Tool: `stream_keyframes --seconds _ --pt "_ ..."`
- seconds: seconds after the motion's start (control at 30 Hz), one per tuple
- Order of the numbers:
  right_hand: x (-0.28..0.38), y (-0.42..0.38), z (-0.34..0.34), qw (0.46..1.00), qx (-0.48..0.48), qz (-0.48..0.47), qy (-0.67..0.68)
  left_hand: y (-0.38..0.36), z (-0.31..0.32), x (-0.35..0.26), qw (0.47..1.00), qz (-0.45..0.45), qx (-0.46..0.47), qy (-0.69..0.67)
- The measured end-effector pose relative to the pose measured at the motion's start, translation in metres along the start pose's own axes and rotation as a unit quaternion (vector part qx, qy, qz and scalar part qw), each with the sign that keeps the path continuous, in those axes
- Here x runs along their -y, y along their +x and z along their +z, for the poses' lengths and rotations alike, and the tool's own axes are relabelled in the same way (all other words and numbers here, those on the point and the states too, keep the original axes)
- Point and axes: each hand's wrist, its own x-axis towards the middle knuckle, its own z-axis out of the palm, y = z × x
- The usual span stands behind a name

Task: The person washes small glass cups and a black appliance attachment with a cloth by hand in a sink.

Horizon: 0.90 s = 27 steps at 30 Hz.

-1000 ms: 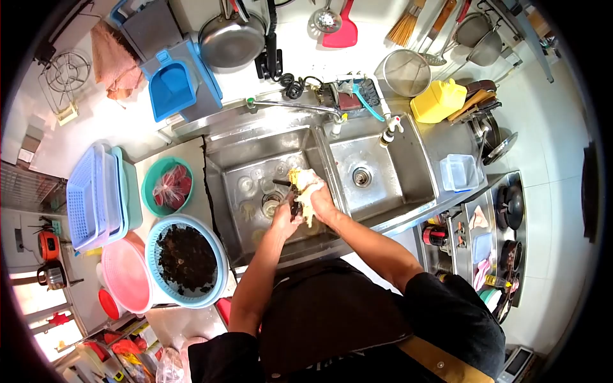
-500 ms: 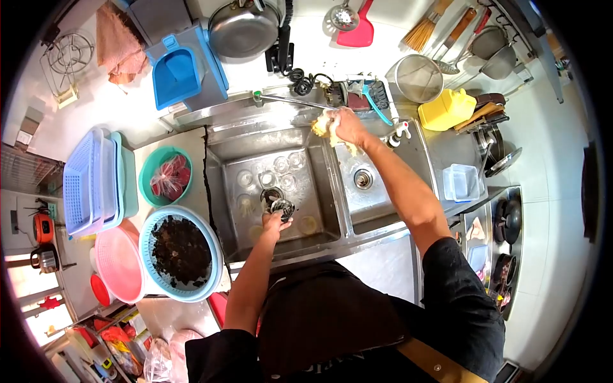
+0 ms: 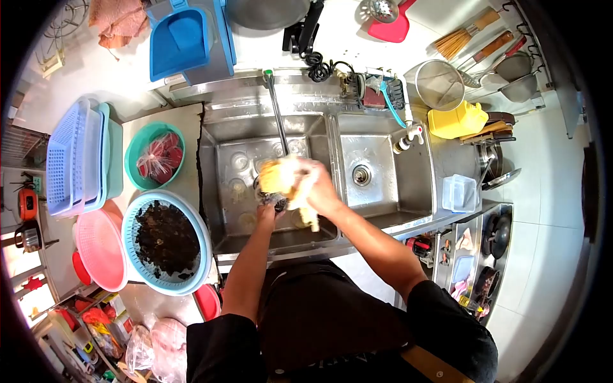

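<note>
My right hand (image 3: 313,182), blurred by motion, is closed on a wet yellowish cloth (image 3: 278,177) over the left sink basin (image 3: 223,220). One end of the cloth hangs down. Just below it, my left hand (image 3: 267,212) grips a small dark, shiny round object (image 3: 280,203) that the cloth partly covers; its kind I cannot make out. The long tap spout (image 3: 276,108) points down into the same basin, its tip close to the cloth. Several pale round shapes (image 3: 239,161) show on the basin floor.
A blue basket of dark soaked food (image 3: 167,246) stands left of the sink, beside a green bowl (image 3: 131,156) with a bagged red item and a pink basket (image 3: 102,255). The right basin (image 3: 367,196) has a drain. A yellow jug (image 3: 456,121) and clear container (image 3: 461,193) stand rightward.
My right hand has brought the cloth from behind the right basin down and left to my left hand. The tap spout has swung from pointing right to over the left basin. The view has shifted slightly.
</note>
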Motion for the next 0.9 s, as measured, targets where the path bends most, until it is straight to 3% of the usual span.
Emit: stream_keyframes --seconds 0.07,0.1,0.17,0.27,0.3,0.37,0.43,0.47,0.5,0.57,0.6,0.63,0.67,0.77,0.83,0.87,0.9 --pt "0.0 -0.014 -0.025 0.992 -0.065 0.046 0.101 0.02 0.001 0.015 0.998 0.018 0.051 -0.025" --pt "-0.011 -0.019 -0.041 0.995 -0.088 -0.016 0.048 0.021 0.007 0.016 0.999 0.021 0.043 -0.017" --pt "-0.024 -0.031 -0.052 0.968 -0.186 0.029 0.165 0.031 0.012 0.019 0.998 0.011 0.059 -0.009" --pt "-0.111 -0.051 -0.066 0.911 -0.267 0.179 0.258 0.041 0.019 0.027 0.997 0.045 0.065 -0.009" --pt "-0.163 -0.056 -0.076 0.888 -0.258 0.278 0.26 0.046 0.022 0.028 0.997 0.04 0.064 0.002" --pt "-0.185 -0.059 -0.062 0.889 -0.176 0.332 0.261 0.056 0.023 0.03 0.998 0.031 0.057 0.025" --pt "-0.217 -0.056 -0.041 0.914 -0.021 0.268 0.303 0.066 0.017 0.038 0.998 0.025 0.046 0.041" --pt "-0.221 -0.046 -0.024 0.876 -0.088 0.331 0.339 0.071 0.012 0.041 0.998 0.023 0.039 0.049" --pt "-0.256 -0.039 -0.014 0.857 -0.059 0.359 0.367 0.072 0.007 0.042 0.995 0.028 0.001 0.098" --pt "-0.282 -0.021 0.012 0.811 -0.1 0.418 0.396 0.073 -0.004 0.044 0.977 0.036 -0.077 0.194" --pt "-0.298 -0.018 0.015 0.823 -0.038 0.424 0.376 0.079 -0.01 0.048 0.975 0.037 -0.093 0.198" --pt "-0.309 -0.023 0.014 0.96 0.113 0.241 0.083 0.09 -0.016 0.057 0.973 0.037 -0.108 0.202" --pt "-0.319 -0.027 0.014 0.961 0.123 0.023 -0.248 0.101 -0.022 0.066 0.97 0.037 -0.122 0.206" --pt "-0.371 -0.017 0.033 0.951 0.072 0.291 -0.078 0.057 -0.011 0.041 0.973 0.028 -0.114 0.197" --pt "-0.332 -0.016 0.03 0.965 0.06 0.058 -0.249 0.024 0.004 0.016 0.978 0.046 -0.093 0.179" --pt "-0.332 -0.018 0.029 0.962 0.082 0.05 -0.256 0.098 -0.012 0.068 0.974 0.039 -0.094 0.201" --pt "-0.338 -0.023 0.028 0.958 0.104 0.041 -0.263 0.092 -0.008 0.066 0.983 0.036 -0.051 0.174"
